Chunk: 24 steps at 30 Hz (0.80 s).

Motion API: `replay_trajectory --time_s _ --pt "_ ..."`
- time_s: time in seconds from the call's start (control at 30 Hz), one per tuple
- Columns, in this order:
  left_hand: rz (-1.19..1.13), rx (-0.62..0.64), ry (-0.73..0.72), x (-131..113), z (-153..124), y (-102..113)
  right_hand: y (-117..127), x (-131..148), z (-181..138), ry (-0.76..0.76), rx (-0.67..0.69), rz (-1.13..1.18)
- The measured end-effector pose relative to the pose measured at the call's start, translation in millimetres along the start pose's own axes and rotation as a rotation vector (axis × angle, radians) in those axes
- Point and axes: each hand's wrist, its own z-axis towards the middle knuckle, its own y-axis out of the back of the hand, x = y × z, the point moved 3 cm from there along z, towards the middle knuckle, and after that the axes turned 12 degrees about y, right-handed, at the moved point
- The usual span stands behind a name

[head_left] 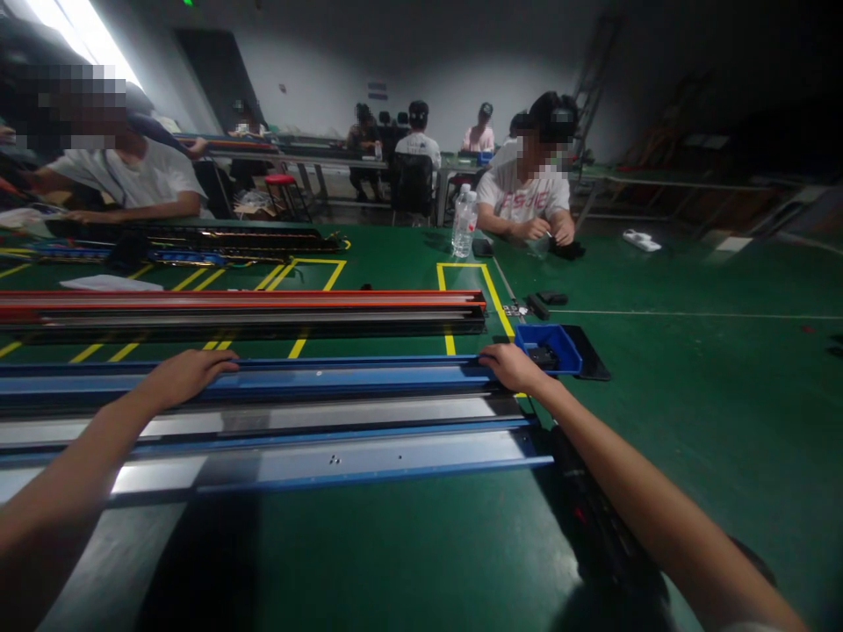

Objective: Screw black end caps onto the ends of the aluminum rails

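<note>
A long blue metal rail assembly (329,421) lies across the green table in front of me, with silver strips between its blue bars. My left hand (188,373) rests on the far blue bar toward the left, fingers curled over its top edge. My right hand (510,364) grips the right end of the same far bar, fingers wrapped over it. Right beside that hand sits a small blue tray (559,338) with a dark part inside.
A red and black rail (263,312) lies parallel behind the blue one. More rails (198,241) lie farther back left. A water bottle (464,221) stands near a seated person in a white shirt (527,197). Other people sit at the left and at far tables.
</note>
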Motion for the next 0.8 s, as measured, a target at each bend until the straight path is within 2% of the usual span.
replay_trajectory --time_s 0.17,0.37,0.8 --pt "0.014 -0.007 -0.014 -3.9 -4.2 1.6 0.4 3.5 -1.7 -0.013 -0.034 -0.044" --pt "0.034 -0.077 -0.022 -12.4 -11.9 6.6 1.7 6.8 -4.6 -0.026 -0.106 -0.111" --pt "0.156 -0.218 -0.042 -26.9 -27.7 46.1 38.4 14.1 -17.6 0.012 -0.311 -0.15"
